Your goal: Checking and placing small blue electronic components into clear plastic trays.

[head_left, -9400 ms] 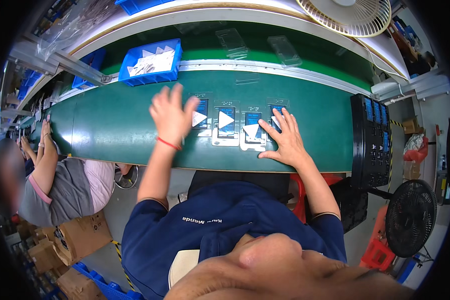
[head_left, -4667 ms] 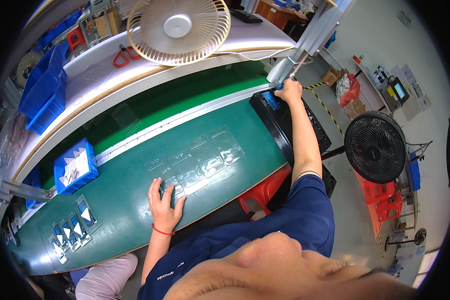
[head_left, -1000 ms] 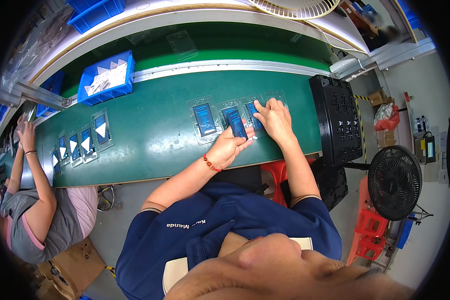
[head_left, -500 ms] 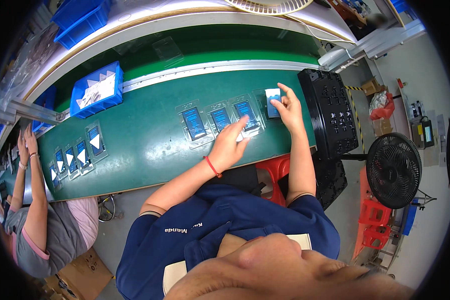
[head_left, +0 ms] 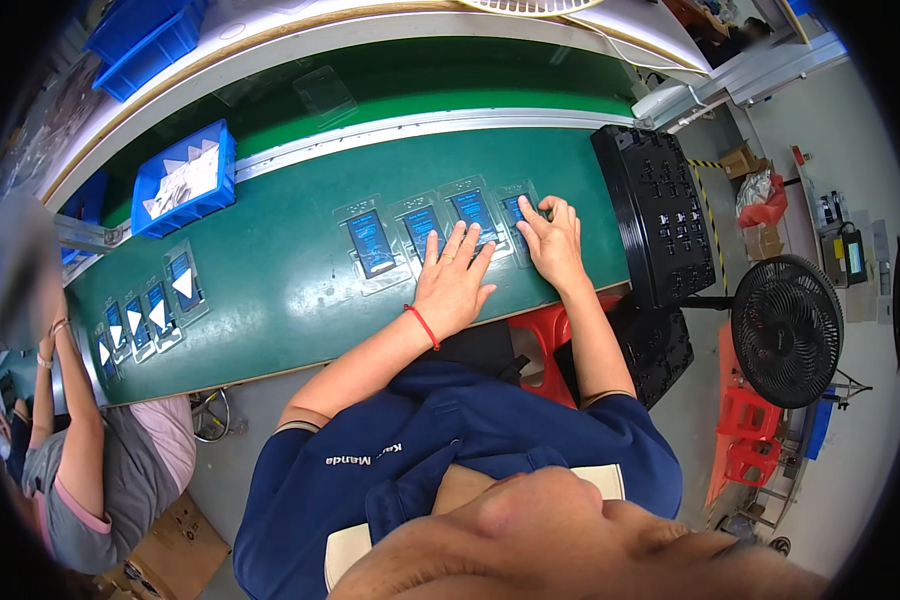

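Observation:
Four clear plastic trays stand in a row before me, each with a flat dark-blue rectangular panel, like a phone screen. My left hand [head_left: 453, 287] lies open, fingers spread, over the near edges of the second tray's panel [head_left: 422, 228] and the third panel [head_left: 473, 210]. At the row's right end, my right hand [head_left: 553, 243] has its thumb and curled fingers on the rightmost panel [head_left: 513, 210], which lies in its tray and is partly hidden by them. The leftmost panel [head_left: 372, 243] lies untouched.
A black moulded tray stack [head_left: 660, 220] stands at the bench's right end. A blue bin [head_left: 183, 180] with white pieces is at the back left. More trayed panels [head_left: 157, 310] with white triangles lie left, near a co-worker's arms [head_left: 75, 370]. A black fan [head_left: 787, 330] stands right.
The rightmost panel, raised in my right hand before, now lies down in its tray. My left hand has spread its fingers flat. Something dark and blurred now covers the co-worker's hands.

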{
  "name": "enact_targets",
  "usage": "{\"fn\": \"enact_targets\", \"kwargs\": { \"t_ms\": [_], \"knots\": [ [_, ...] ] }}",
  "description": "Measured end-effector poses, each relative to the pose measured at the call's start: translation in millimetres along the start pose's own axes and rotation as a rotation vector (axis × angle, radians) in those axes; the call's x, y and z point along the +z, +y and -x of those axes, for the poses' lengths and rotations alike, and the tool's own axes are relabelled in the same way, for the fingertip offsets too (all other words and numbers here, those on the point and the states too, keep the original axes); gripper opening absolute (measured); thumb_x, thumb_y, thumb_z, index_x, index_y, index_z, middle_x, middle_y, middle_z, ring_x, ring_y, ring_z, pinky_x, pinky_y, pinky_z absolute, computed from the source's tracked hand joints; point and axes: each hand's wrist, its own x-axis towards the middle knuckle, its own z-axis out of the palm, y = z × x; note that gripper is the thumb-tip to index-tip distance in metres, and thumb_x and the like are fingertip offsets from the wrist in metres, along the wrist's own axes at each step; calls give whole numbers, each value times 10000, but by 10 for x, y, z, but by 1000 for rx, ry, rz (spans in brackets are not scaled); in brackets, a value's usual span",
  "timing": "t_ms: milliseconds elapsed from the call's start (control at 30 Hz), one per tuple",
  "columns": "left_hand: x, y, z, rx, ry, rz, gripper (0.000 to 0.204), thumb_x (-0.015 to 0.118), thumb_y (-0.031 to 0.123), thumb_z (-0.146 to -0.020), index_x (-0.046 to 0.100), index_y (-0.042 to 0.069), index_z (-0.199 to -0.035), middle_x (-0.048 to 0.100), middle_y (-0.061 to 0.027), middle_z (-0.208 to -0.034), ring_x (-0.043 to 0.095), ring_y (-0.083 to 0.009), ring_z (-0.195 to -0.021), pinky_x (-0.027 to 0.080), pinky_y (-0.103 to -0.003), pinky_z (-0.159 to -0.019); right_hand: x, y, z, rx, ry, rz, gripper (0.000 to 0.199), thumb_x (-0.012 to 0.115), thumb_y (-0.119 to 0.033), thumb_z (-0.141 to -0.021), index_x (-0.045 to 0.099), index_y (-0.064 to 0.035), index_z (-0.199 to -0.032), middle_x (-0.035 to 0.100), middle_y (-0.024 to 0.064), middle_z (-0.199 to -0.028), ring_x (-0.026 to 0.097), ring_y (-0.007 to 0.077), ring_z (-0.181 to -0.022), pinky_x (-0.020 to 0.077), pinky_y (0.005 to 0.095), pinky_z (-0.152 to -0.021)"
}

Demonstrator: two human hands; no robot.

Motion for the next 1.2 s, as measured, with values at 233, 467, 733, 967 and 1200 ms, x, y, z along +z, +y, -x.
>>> {"fn": "enact_targets", "kwargs": {
  "t_ms": [233,467,733,967,1200],
  "knots": [
    [-286,-253,209,36,-79,24,542,700,282,-798,542,78,-1274,406,-189,-1418,307,-354,-1375,211,-586,-1106,140,-425,32,-31,-227,90,890,618,-471,-832,267,95,-1422,229,262,-1513,184,381,-1427,178,503,-1123],
    [-1161,-983,424,29,276,284,333,740,157,-733,643,33,-1026,631,-158,-1075,583,-349,-1051,472,-416,-910,295,-968,-53,-66,-280,55,997,617,-555,-804,203,83,-1448,187,278,-1521,140,375,-1439,137,526,-1137],
    [-2686,-2635,349,-1087,84,-506,323,699,264,-797,703,45,-1035,678,-190,-1054,649,-338,-999,520,-413,-869,320,-1105,-135,-61,-316,40,988,673,-494,-784,210,65,-1454,193,244,-1532,141,341,-1446,143,514,-1140],
    [-2628,-3134,377,-1146,235,-535,205,614,140,-798,734,82,-953,680,-187,-1045,658,-342,-981,522,-409,-865,371,-1072,-154,-60,-290,40,992,668,-534,-774,248,68,-1442,216,246,-1524,160,346,-1440,156,524,-1132],
    [-2643,-3280,627,-892,773,64,227,710,243,-802,751,60,-932,722,-136,-859,691,-231,-799,539,-346,-745,348,-1065,-142,-64,-287,31,971,648,-537,-794,257,79,-1434,217,249,-1523,164,343,-1440,155,525,-1132]
  ]
}}
